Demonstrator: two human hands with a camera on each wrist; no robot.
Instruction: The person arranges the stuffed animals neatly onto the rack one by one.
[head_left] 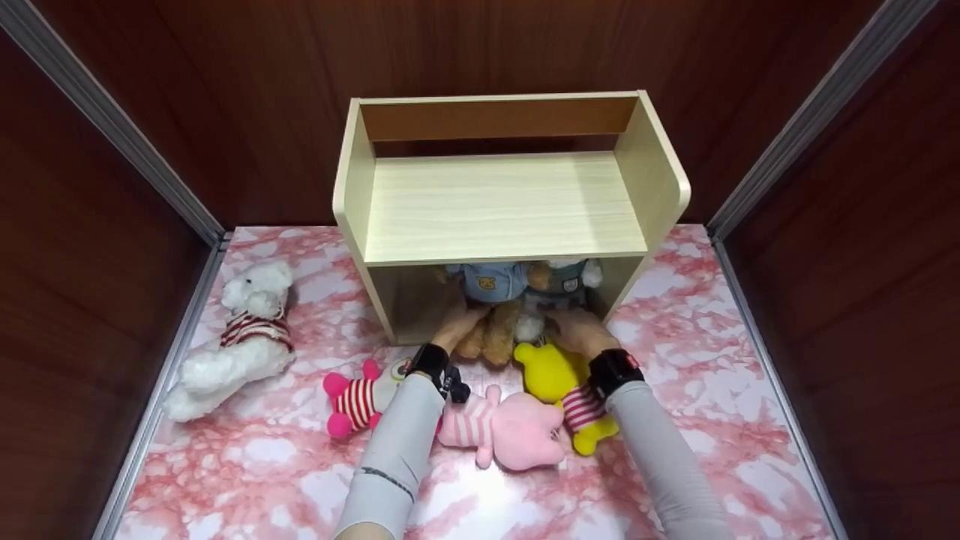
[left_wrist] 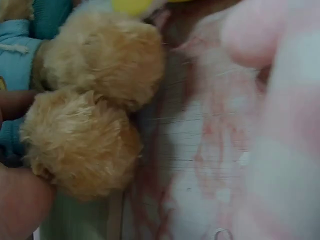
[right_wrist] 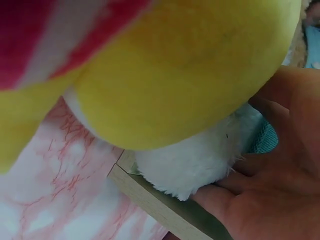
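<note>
On the lower level of the shelf a brown teddy bear in a light-blue top sits beside a white plush toy in a dark green-teal outfit. Their heads are hidden under the middle board. My left hand grips the teddy bear low on its side; in the left wrist view its thumb and a finger lie around one furry leg. My right hand holds the white toy around its leg, partly hidden behind a yellow plush in the right wrist view.
In front of the shelf lie a pink plush, the yellow plush with a striped shirt, and a grey-and-pink plush under the left forearm. A white plush bear lies at the left. Dark wood-look walls enclose the marbled pink floor.
</note>
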